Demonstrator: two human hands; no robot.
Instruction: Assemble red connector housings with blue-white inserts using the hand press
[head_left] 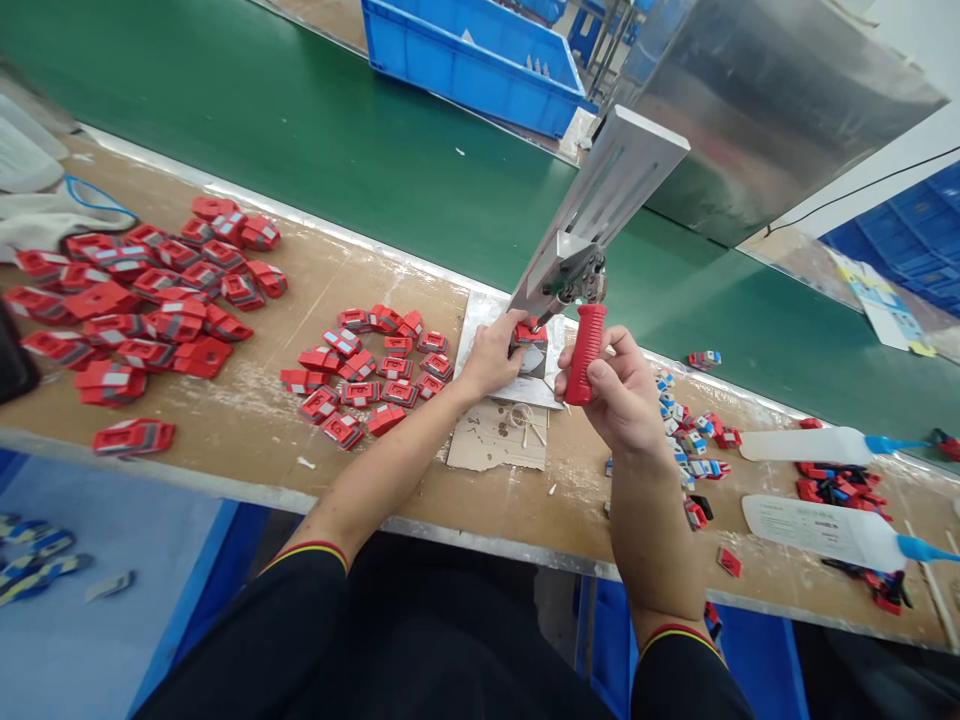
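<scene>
While right hand (622, 385) grips red handle (586, 352), no writing reads legibly.

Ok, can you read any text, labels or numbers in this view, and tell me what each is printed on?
No text can be read here.
White squeeze bottle nearer the bench edge: faint grey print along its side, too blurred to read.
Printed paper at far right: colour graphics and small print, too small to read.
Red handle in the right hand, red piece at the left hand: no markings visible.

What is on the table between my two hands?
In the head view, only the small metal block with a red part sits between left hand and right hand.
</scene>
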